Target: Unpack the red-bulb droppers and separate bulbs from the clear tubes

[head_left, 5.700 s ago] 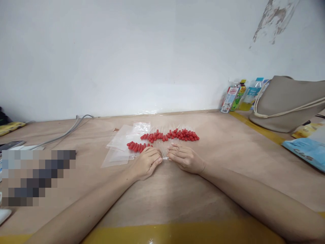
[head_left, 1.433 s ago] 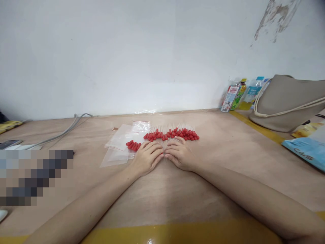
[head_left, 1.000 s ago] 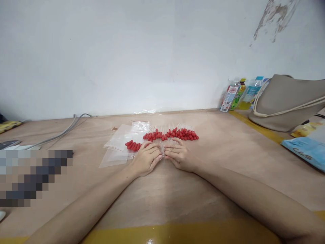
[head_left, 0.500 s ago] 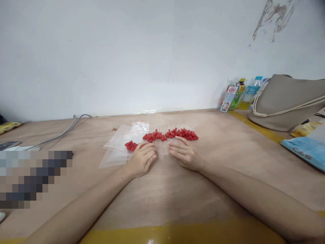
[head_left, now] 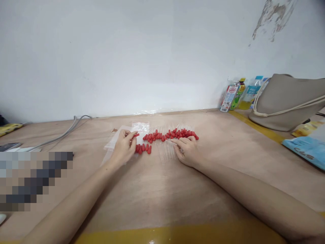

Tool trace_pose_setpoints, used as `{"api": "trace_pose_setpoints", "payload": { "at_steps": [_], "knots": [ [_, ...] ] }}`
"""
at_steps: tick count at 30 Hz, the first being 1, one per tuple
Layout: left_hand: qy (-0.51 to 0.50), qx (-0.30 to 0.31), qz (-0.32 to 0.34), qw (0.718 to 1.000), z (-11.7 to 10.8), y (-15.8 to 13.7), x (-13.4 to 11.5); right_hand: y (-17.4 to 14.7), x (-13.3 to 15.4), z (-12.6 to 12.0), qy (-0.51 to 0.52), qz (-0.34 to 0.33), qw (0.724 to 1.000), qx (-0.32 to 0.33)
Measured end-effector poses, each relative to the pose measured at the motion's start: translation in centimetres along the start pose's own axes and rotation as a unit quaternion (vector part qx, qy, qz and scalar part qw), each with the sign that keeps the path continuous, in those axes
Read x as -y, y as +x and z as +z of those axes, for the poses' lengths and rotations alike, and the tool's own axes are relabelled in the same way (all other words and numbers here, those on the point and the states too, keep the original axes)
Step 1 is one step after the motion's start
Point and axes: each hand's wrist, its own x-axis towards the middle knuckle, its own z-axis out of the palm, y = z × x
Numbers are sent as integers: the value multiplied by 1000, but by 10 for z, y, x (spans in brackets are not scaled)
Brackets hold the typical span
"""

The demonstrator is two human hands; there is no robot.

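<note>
My left hand [head_left: 125,146] is closed in a pinch on a red rubber dropper bulb [head_left: 136,135], held above the plastic bags. Below and beside it lie several loose red bulbs [head_left: 143,148]. My right hand [head_left: 188,151] pinches a thin clear dropper tube [head_left: 172,141], pointing left toward the other hand. Under its fingers, several clear tubes [head_left: 164,152] are spread on the table without bulbs. Just beyond both hands runs a row of droppers [head_left: 166,135], red bulbs toward me and clear tubes toward the wall.
Clear zip bags [head_left: 109,144] lie left of the droppers. A grey cable [head_left: 63,134] crosses the table at left. Bottles [head_left: 250,96], a drink carton [head_left: 229,98], a grey bag [head_left: 284,101] and a blue packet [head_left: 306,150] are at right.
My left hand has risen and moved left, and now holds a red bulb; the loose bulbs sit further right. My right hand has shifted slightly right and closed on a clear tube.
</note>
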Motion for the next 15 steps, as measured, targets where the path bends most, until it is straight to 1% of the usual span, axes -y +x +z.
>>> {"api": "trace_pose_setpoints", "payload": {
  "at_steps": [3, 6, 10, 15],
  "knots": [
    [4, 67, -78, 995, -17, 12, 12, 1, 3, -1, 22, 18, 999, -15],
    [9, 122, -117, 986, -31, 20, 21, 1, 6, 1, 15, 25, 999, -24],
    [23, 156, -122, 980, -40, 24, 26, 0, 7, 6, -11, 18, 1000, -23],
    [25, 198, -118, 973, -35, 23, 27, 0, 7, 11, -32, -9, 999, 6]
  ]
}}
